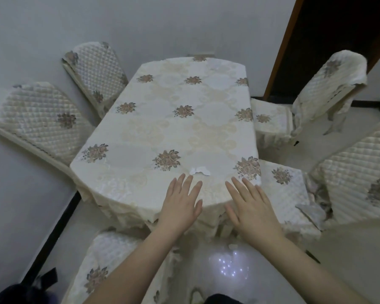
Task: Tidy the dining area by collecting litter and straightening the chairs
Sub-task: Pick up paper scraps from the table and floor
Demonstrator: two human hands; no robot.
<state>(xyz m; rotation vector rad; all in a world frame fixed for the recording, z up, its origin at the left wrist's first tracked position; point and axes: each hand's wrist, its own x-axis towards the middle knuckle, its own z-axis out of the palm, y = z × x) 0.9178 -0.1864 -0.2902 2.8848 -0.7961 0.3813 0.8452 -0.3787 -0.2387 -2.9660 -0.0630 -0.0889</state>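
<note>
Both hands are out over the near end of the table (162, 119), palms down, fingers straight and spread, holding nothing. The left hand (181, 204) sits just short of a small white paper scrap (199, 171) lying on the tablecloth (145, 137); its middle fingertip is right at the scrap's near edge, can't tell if it's actually touching. The right hand (251, 205) is flat above the near-right corner, just beside a floral print, fingers relaxed and apart.

A 2nd scrap of litter (232, 246) lies on the glossy floor (338, 270) below the table edge, btwn the two forearms, next to a cluster of light reflections.

Chairs, all in quilted cream covers w/ flower motifs: two on the left, the far-left chair (97, 73) and the near-left chair (42, 119), backs close against the table. On the right, the far-right chair (325, 88) stands angled w/ its seat showing, and the near-right chair (355, 178) is pulled out from the table, seat cushion exposed. One more, the near chair (110, 260), sits at bottom left beside the left forearm.

A dark doorway (338, 40) opens behind the right-side chairs.
</note>
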